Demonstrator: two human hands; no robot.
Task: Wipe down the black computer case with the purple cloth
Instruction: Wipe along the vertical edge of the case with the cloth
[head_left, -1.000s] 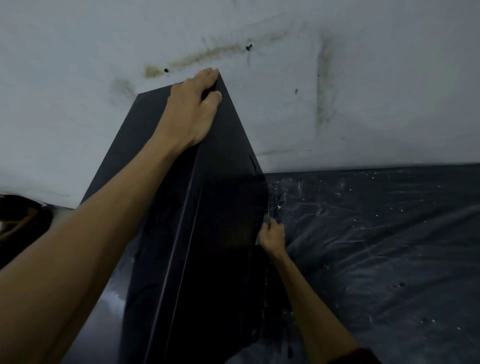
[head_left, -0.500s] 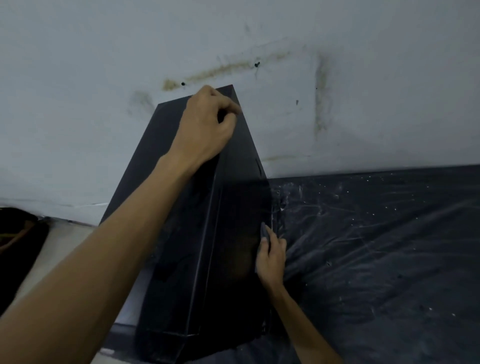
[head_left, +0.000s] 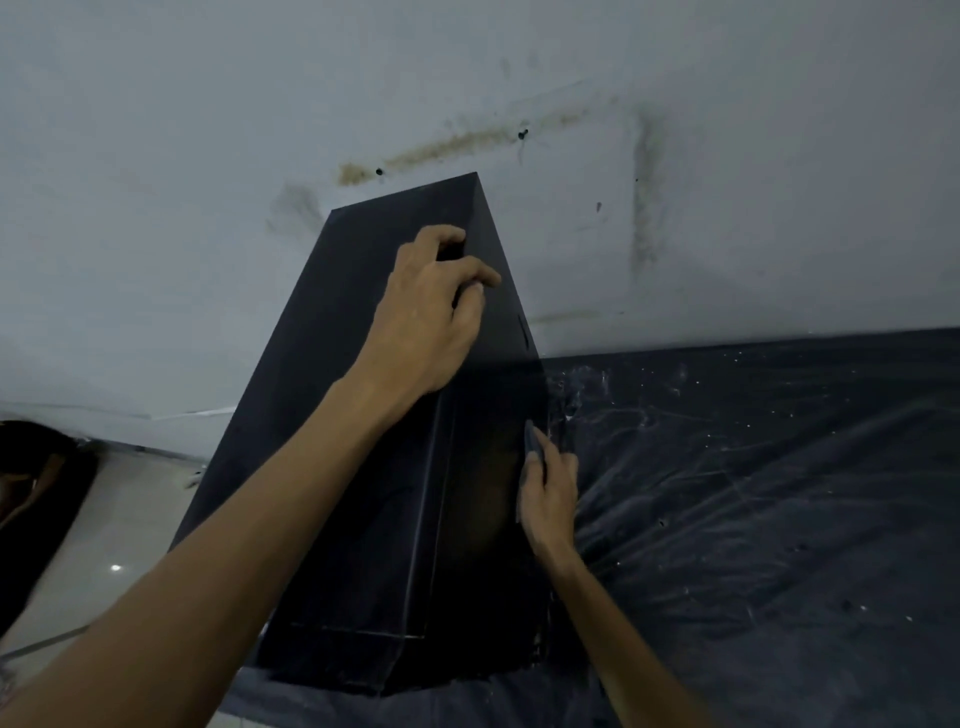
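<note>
While left hand (head_left: 426, 322), fingers curled, grips the top edge of the black computer case (head_left: 322, 312), right hand (head_left: 548, 499) pinches the purple cloth (head_left: 531, 441) against its side panel.

You have pale tiled floor (head_left: 130, 519) at the left. A dark plastic sheet (head_left: 753, 493), creased and flecked white, covers it to the right. The case (head_left: 301, 389) stands on the sheet near its left edge. A dark object (head_left: 36, 493) lies far left.
</note>
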